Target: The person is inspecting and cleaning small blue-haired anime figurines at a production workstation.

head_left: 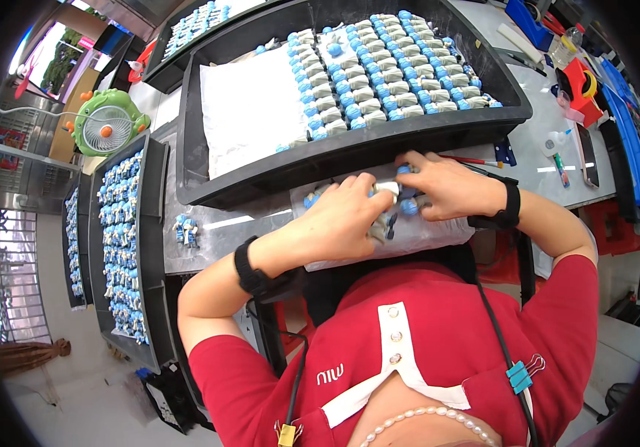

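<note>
My left hand (pixel 344 217) is closed with its fingertips on a small white-and-grey figurine piece (pixel 386 191) at the table's front edge. Close on its right, my right hand (pixel 450 188) curls its fingers around a small blue figurine piece (pixel 408 206). The two hands almost meet, and the fingers partly hide both pieces. Under them lies a white plastic sheet (pixel 439 237). Another bit of blue (pixel 311 200) shows behind my left hand. Just beyond stands a large black tray (pixel 320 155), holding rows of blue-and-grey figurine pieces (pixel 379 82) on a white liner.
At the left, a black tray (pixel 154 246) is packed with blue figurines, and one blue figurine (pixel 186 231) stands alone on the table. A green fan (pixel 107 123) sits behind it. To the right are a red-handled brush (pixel 476 160), a small bottle (pixel 558 139) and a red tape dispenser (pixel 580 89).
</note>
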Motion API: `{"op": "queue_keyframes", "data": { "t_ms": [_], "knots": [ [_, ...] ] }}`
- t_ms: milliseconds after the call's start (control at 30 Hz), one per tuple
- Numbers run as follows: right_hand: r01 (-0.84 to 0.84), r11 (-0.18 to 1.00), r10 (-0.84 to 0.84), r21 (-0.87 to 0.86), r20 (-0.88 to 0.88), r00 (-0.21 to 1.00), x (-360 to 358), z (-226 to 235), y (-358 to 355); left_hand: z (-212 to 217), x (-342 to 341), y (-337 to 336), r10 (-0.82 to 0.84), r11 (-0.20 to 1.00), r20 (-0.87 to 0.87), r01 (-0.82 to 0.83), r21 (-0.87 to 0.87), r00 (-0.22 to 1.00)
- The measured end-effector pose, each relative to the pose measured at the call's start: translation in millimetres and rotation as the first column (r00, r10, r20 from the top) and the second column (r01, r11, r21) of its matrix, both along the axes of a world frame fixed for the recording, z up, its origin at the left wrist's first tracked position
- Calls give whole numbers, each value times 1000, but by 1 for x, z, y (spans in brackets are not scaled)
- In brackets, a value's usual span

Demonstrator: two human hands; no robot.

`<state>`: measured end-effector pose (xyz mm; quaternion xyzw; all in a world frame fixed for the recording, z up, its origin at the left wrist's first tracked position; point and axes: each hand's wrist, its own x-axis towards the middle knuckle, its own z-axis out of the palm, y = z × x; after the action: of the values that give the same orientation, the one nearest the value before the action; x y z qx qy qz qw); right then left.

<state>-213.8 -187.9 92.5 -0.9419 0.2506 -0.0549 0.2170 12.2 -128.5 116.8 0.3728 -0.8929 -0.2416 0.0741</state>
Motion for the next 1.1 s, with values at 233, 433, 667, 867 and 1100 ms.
{"op": "queue_keyframes", "data": {
  "t_ms": [233, 433, 667, 867, 1100],
  "knots": [
    [41, 995, -45, -86, -42, 998, -13, -1, 3, -29, -23, -11, 169, 982, 264, -139, -127, 950],
    [-4, 998, 9, -65, 79, 997, -6, -3, 3, -38, -11, 0, 181, 943, 135, -133, -305, 974],
    [-151, 988, 152, 28, -36, 988, -6, 50, 1, 30, 42, 0, 29, 999, -31, -28, 18, 999],
    [-283, 946, 271, 157, 94, 958, 53, 130, -51, 86, 130, -93, 427, 904, -113, -419, 87, 897],
    [-364, 924, 366, 121, 0, 931, 160, 63, -124, 27, 193, -259, 602, 736, -26, -567, -371, 798]
  ]
}}
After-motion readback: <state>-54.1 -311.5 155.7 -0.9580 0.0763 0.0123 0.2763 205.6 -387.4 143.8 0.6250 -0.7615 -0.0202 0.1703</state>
